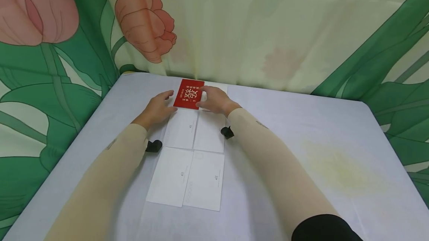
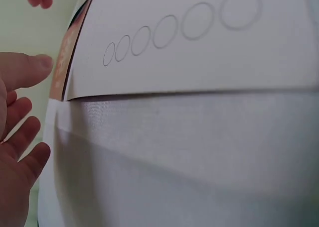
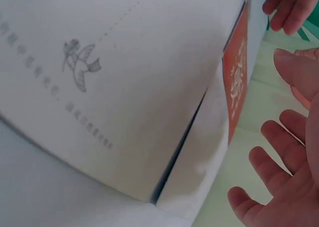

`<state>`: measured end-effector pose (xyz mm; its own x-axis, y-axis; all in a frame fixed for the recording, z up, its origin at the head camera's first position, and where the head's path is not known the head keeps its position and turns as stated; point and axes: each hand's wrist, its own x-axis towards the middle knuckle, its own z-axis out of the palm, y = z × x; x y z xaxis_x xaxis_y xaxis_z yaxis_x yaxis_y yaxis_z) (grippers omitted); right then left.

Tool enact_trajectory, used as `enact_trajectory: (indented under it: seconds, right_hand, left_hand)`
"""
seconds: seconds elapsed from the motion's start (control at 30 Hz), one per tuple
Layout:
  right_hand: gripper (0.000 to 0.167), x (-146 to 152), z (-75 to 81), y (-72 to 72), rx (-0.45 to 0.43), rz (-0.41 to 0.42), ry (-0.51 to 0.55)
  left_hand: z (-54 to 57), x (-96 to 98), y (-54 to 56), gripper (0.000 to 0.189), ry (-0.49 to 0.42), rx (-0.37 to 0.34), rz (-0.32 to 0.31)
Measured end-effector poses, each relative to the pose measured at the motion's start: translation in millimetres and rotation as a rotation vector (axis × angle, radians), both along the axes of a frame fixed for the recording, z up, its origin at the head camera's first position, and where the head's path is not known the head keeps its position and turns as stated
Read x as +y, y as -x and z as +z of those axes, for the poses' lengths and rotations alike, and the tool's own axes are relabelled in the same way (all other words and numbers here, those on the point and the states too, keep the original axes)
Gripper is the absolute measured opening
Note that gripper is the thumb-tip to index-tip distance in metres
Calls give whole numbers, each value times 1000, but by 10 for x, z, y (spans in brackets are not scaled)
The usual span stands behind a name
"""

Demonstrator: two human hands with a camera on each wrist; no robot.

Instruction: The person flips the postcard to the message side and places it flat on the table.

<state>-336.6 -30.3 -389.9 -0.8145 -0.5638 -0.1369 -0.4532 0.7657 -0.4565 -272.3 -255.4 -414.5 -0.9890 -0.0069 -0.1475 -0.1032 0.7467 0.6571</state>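
A red card (image 1: 185, 98) with white characters lies at the far end of the table, face up. Left of it, my left hand (image 1: 155, 111) has its thumb and fingers spread, a small gap from the card's edge. My right hand (image 1: 217, 99) is over the card's right edge, fingers loosely extended; whether the tips touch it I cannot tell. Under that hand lies a white card (image 1: 217, 84), partly hidden. The right wrist view shows the right fingers (image 3: 276, 172) apart, gripping nothing. In the left wrist view the left hand (image 2: 17, 137) is likewise spread.
Nearer to me, several white postcards (image 1: 170, 176) lie in two columns, edges nearly meeting. One bears a row of printed ovals (image 2: 164, 32), another a small bird drawing (image 3: 79, 63). A white cloth (image 1: 295, 133) covers the table; a floral curtain (image 1: 234, 28) hangs behind it.
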Motion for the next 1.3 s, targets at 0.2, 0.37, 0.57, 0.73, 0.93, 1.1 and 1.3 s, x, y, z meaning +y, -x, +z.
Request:
enact_trajectory:
  seconds: [0.2, 0.37, 0.57, 0.73, 0.93, 1.1, 1.3]
  right_hand:
    - [71, -104, -84, 58, -36, -4, -41]
    - [66, -200, -128, 58, -17, -3, -138]
    - [64, -240, -124, 13, -11, -29, -185]
    - [64, -273, -110, 0, -9, -24, -197]
    - [63, -310, -94, -28, -22, -28, -189]
    - [61, -330, -103, -47, 0, -46, -191]
    - [57, -326, -127, -44, 20, -63, -185]
  left_hand:
    - [-28, -15, 110, 74, 15, -32, -2]
    - [-8, -21, 187, 69, 42, -60, -7]
    - [-7, -18, 225, 61, 50, -77, -7]
    - [-15, -28, 217, 57, 58, -81, -7]
    - [0, -34, 228, 54, 77, -97, -3]
    - [23, -38, 241, 55, 66, -121, -2]
    - [36, -22, 251, 54, 57, -123, -3]
